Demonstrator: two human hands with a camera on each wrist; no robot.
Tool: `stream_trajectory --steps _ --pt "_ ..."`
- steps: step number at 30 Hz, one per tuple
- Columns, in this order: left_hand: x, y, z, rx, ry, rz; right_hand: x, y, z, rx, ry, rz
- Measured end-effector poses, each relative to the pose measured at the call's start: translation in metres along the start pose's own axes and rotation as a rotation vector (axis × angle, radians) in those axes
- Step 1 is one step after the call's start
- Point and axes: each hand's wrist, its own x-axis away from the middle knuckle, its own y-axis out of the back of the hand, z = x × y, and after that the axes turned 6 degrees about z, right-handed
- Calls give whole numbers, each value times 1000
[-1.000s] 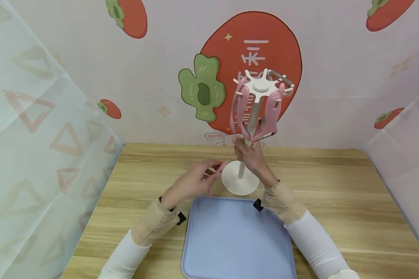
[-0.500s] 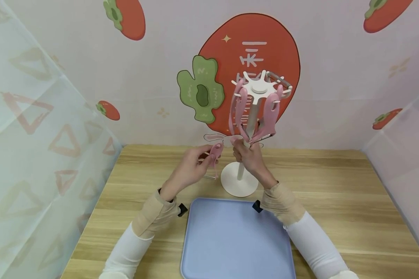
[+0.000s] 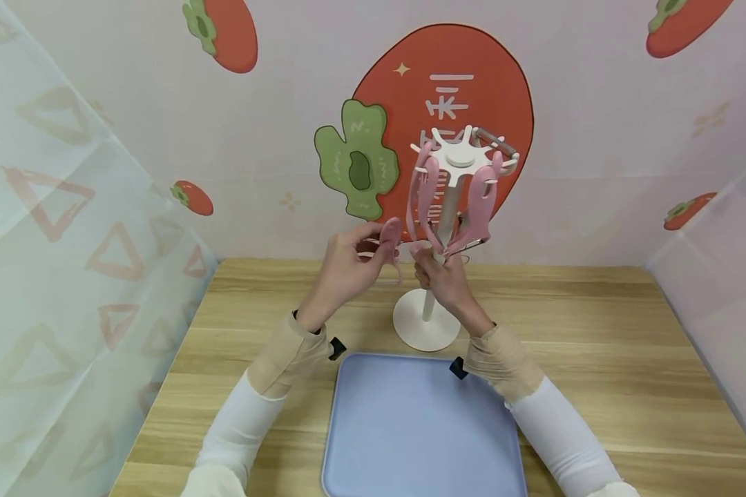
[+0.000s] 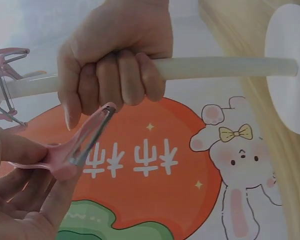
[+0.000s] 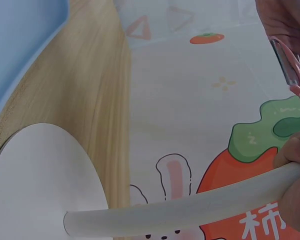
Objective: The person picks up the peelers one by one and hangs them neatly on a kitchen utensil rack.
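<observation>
My left hand pinches a pink Y-shaped vegetable peeler between thumb and fingers, left of a white hook stand. In the left wrist view the peeler's metal blade points up toward the other hand, its handle partly covered by the fingers. My right hand grips the stand's pole, fingers wrapped round it below the hanging tools. More pink peelers hang from the stand's hooks, and a grey-bladed one hangs at the back right. The stand's round base is on the table.
A light blue tray lies on the wooden table in front of the stand, between the forearms. Behind the stand rises a wall covering printed with persimmons. Similar patterned sheets close off the left and right sides.
My left hand has risen with the peeler from beside the stand's base to about the right hand's height, turning the peeler handle-up. My right hand keeps its grip on the pole.
</observation>
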Motion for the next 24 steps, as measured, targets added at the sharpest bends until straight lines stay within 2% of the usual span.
stream_trajectory --steps 4,12,21,24 --pt "-9 0 -7 -13 -11 -24 0 1 0 12 -6 2" --pt "-24 1 -20 -56 -93 -67 1 -1 2 -2 -41 -30" --pt "-45 10 -20 -97 -116 -104 1 0 1 24 -8 -25" --pt "-52 13 -24 -99 -128 -106 1 0 1 28 -9 -32"
